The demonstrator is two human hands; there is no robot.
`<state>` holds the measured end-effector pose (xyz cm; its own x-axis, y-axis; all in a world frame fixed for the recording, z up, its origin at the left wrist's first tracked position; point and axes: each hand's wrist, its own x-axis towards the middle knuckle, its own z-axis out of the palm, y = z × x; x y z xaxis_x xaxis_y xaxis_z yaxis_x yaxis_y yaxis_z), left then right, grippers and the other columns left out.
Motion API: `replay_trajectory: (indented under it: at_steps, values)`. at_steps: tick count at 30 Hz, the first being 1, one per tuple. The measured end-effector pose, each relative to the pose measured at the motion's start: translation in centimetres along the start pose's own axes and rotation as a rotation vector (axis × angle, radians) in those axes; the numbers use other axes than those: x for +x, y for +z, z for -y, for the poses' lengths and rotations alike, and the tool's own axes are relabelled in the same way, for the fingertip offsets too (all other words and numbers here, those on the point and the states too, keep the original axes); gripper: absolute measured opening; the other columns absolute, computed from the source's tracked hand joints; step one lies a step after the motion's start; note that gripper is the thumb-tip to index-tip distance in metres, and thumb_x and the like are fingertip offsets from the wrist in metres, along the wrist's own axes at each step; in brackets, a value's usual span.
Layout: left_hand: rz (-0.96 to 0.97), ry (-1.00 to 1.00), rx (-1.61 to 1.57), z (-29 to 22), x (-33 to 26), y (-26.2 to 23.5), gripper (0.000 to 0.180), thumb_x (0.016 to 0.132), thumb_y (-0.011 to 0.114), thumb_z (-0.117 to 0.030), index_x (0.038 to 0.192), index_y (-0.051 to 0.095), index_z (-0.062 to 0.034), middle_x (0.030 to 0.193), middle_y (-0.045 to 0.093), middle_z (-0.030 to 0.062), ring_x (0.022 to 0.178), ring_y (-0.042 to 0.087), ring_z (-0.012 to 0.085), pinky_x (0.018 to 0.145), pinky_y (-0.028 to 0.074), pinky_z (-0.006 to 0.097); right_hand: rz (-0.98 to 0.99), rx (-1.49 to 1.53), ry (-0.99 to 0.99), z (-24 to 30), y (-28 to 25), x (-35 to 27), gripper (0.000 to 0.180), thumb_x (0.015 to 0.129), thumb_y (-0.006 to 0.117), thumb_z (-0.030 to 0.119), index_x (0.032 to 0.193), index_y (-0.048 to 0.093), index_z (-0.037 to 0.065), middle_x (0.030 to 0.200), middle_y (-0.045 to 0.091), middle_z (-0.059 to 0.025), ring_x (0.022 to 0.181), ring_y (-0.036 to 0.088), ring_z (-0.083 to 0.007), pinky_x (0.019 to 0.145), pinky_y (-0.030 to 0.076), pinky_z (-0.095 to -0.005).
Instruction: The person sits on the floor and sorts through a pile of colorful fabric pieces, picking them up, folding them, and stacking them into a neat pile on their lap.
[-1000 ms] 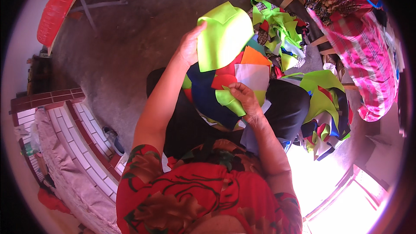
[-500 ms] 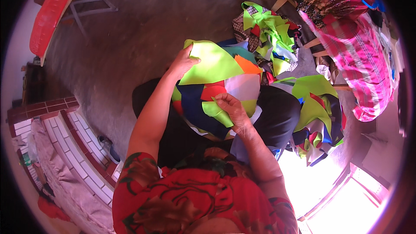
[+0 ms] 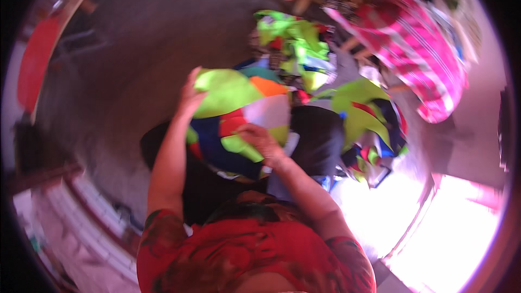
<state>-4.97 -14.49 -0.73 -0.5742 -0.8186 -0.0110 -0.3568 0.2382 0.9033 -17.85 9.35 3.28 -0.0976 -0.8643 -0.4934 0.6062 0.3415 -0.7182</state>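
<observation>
A patchwork of fabric (image 3: 209,144) in navy, red, orange, grey and lime lies across my lap. At its far left edge, my left hand (image 3: 190,96) is closed on a large lime fabric piece (image 3: 227,93), thumb on top. My right hand (image 3: 260,141) pinches a smaller lime fabric scrap (image 3: 241,147) over the navy and red part. Its fingertips are blurred by motion. The underside of the patchwork is hidden.
Beyond my lap lies a heap of lime and checked scraps (image 3: 298,38). Another scrap pile (image 3: 369,119) sits right of my knee. A pink plaid cloth (image 3: 418,49) covers something at far right. A red panel (image 3: 38,65) stands at far left.
The whole view has swung, so my hands and the piles appear further left. The large lime piece now lies flatter against the patchwork. Both hands keep their holds.
</observation>
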Motion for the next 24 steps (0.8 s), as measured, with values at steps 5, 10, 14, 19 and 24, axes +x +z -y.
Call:
replay_trajectory:
  at_steps: [5, 10, 14, 19, 24]
  values:
    - [0.035, -0.012, 0.085, 5.1, 0.5, -1.7, 0.072, 0.068, 0.068, 0.006, 0.135, 0.046, -0.0095, 0.128, 0.054, 0.0103, 0.117, 0.053, 0.0217, 0.099, 0.041, 0.033, 0.041, -0.097, -0.212, -2.5, -0.4, 1.7, 0.013, 0.089, 0.065, 0.018, 0.097, 0.065, 0.008, 0.093, 0.061, 0.0018, 0.095, 0.054, -0.0082, 0.085, 0.044, -0.0255]
    - [0.005, 0.174, 0.530, 1.7, -0.7, -1.0, 0.061, 0.071, 0.072, 0.001, 0.127, 0.049, -0.0073, 0.122, 0.052, 0.0160, 0.117, 0.050, 0.0323, 0.097, 0.042, 0.038, 0.023, 0.083, -0.182, -1.3, -0.2, 0.8, 0.012, 0.087, 0.064, 0.010, 0.098, 0.065, 0.007, 0.095, 0.062, -0.0011, 0.096, 0.056, -0.0108, 0.085, 0.045, -0.0260]
    - [0.006, 0.341, 0.511, -1.1, -2.1, -1.2, 0.050, 0.078, 0.067, 0.000, 0.124, 0.051, -0.0072, 0.122, 0.051, 0.0170, 0.117, 0.050, 0.0337, 0.098, 0.041, 0.040, -0.021, 0.118, -0.215, -0.4, 0.7, 0.0, 0.009, 0.089, 0.062, 0.010, 0.097, 0.063, 0.007, 0.095, 0.062, -0.0017, 0.093, 0.057, -0.0105, 0.083, 0.046, -0.0262]
    - [0.305, -0.066, -0.266, -1.5, -3.5, -1.5, 0.037, 0.087, 0.059, -0.005, 0.124, 0.054, -0.0026, 0.126, 0.051, 0.0149, 0.118, 0.050, 0.0258, 0.099, 0.040, 0.036, -0.083, 0.208, -0.299, -0.7, 0.4, 0.5, 0.010, 0.090, 0.060, 0.011, 0.099, 0.060, 0.006, 0.094, 0.062, -0.0018, 0.092, 0.058, -0.0108, 0.081, 0.047, -0.0267]
    - [0.662, -0.144, -0.603, -8.6, -8.9, 1.6, 0.075, 0.081, 0.068, -0.039, 0.136, 0.039, 0.0037, 0.133, 0.047, 0.0122, 0.126, 0.041, 0.0217, 0.108, 0.026, 0.035, 0.026, 0.259, -0.248, 1.8, 0.2, -1.8, 0.010, 0.090, 0.059, 0.009, 0.099, 0.060, 0.005, 0.096, 0.062, -0.0022, 0.096, 0.058, -0.0129, 0.084, 0.048, -0.0277]
